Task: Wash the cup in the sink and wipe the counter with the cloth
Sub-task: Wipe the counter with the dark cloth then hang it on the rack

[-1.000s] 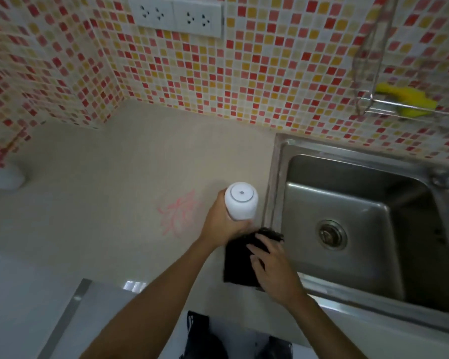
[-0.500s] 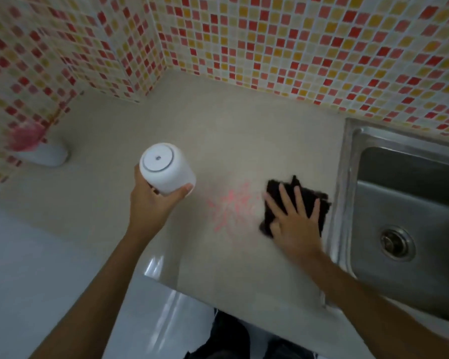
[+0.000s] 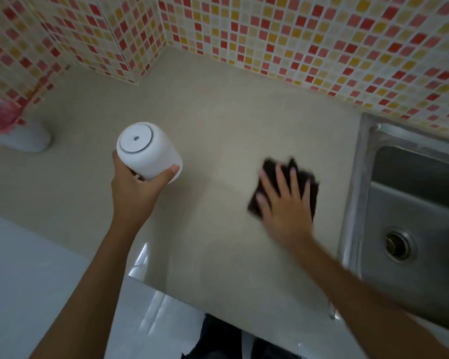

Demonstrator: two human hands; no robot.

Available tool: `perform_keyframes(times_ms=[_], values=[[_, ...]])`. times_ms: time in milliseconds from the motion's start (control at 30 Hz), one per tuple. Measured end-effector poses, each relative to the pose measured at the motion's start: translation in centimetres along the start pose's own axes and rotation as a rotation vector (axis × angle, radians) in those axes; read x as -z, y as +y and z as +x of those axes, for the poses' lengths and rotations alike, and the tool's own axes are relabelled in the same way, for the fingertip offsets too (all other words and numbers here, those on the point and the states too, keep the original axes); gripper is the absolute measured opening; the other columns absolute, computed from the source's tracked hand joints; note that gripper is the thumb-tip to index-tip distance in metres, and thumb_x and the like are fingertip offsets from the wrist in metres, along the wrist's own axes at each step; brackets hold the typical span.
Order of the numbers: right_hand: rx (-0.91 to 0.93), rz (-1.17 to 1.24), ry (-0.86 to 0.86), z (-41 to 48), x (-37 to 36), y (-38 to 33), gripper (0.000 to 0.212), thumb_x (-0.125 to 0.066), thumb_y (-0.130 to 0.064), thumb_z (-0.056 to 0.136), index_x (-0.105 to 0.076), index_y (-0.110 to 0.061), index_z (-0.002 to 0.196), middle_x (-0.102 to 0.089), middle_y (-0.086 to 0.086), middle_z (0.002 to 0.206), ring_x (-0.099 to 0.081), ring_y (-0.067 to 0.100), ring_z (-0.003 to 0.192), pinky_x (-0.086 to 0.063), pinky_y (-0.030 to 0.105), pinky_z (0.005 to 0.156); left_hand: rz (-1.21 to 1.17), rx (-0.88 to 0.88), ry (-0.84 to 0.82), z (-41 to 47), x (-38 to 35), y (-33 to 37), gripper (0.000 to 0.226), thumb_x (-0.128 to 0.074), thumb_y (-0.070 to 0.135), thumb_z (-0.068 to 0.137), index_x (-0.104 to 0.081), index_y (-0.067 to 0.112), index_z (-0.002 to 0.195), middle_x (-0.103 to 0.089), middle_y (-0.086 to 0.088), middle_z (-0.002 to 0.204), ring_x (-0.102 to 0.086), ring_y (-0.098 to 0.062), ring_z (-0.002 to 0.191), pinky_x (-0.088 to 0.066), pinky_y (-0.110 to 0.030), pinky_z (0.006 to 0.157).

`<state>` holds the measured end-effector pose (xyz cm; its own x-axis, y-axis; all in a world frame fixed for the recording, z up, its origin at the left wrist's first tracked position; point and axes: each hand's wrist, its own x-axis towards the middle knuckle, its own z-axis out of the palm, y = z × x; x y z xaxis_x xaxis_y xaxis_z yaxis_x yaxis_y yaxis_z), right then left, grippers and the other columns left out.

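Under our right hand (image 3: 285, 203) lies the dark cloth (image 3: 306, 181), flat on the counter (image 3: 218, 112), just beside the sink (image 3: 410, 211). Fingers are spread wide & press down on it. Cloth pokes out past the fingertips, toward the tile wall (image 3: 309, 42). Next wipe prob goes left, w/ bare counter that way. Our left hand (image 3: 135, 187) is up off the counter, fingers wrapped round the white cup (image 3: 147, 151). Cup is upside down, bottom facing up at us, long way tilted a bit. Sink sits far right of it, so right hand is nearer.
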<state>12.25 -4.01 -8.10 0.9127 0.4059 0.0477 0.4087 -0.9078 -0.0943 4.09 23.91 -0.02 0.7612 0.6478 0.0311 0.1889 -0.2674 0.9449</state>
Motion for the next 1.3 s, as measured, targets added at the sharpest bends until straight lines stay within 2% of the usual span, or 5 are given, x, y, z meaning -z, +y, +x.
perform_keyframes(times_ms=[233,500,900,1133,1300], values=[[0.478,0.14,-0.14,-5.9,0.1,-11.5,0.062,-0.035,-0.065,0.09,-0.025,-0.043,0.147,-0.018,-0.004,0.16,-0.013,0.031,0.147,-0.012,0.068,0.109,0.029,-0.027,0.04,2.8,-0.2,0.3,0.094,-0.086,0.034,0.069,-0.03,0.031,0.145,-0.05,0.014,0.138,-0.052,-0.003,0.122,-0.05,-0.034,0.098],[-0.12,0.102,-0.132,17.9,-1.0,0.7,0.061,-0.019,-0.069,0.092,-0.016,-0.047,0.148,-0.01,-0.007,0.161,0.0,0.025,0.148,0.002,0.065,0.113,0.057,-0.074,-0.03,4.1,0.1,-0.5,0.092,-0.085,0.031,0.071,-0.032,0.019,0.145,-0.051,0.007,0.139,-0.052,0.0,0.123,-0.049,-0.02,0.097],[0.371,0.112,-0.192,-6.2,-0.1,-13.1,0.069,-0.035,-0.072,0.085,-0.021,-0.046,0.147,-0.012,-0.004,0.161,-0.008,0.035,0.147,-0.008,0.076,0.102,0.049,-0.125,-0.04,6.7,-0.7,1.1,0.088,-0.081,0.029,0.076,-0.029,0.019,0.147,-0.049,0.007,0.142,-0.051,0.0,0.124,-0.048,-0.016,0.096],[-0.134,0.028,-0.101,14.2,-0.7,0.9,0.067,-0.02,-0.078,0.083,-0.015,-0.053,0.146,-0.006,-0.003,0.162,-0.002,0.035,0.147,0.001,0.078,0.102,0.021,-0.155,-0.117,5.8,-3.7,1.1,0.086,-0.08,0.027,0.077,-0.031,0.008,0.145,-0.05,-0.003,0.142,-0.052,-0.007,0.125,-0.047,-0.018,0.098],[-0.274,0.047,-0.094,11.2,-0.2,5.7,0.065,-0.012,-0.075,0.087,-0.007,-0.051,0.147,-0.005,-0.002,0.162,0.001,0.032,0.148,0.001,0.073,0.107,0.028,-0.152,-0.119,5.7,-3.7,0.6,0.089,-0.081,0.029,0.075,-0.03,0.008,0.145,-0.05,-0.002,0.141,-0.052,-0.003,0.124,-0.048,-0.02,0.098]])
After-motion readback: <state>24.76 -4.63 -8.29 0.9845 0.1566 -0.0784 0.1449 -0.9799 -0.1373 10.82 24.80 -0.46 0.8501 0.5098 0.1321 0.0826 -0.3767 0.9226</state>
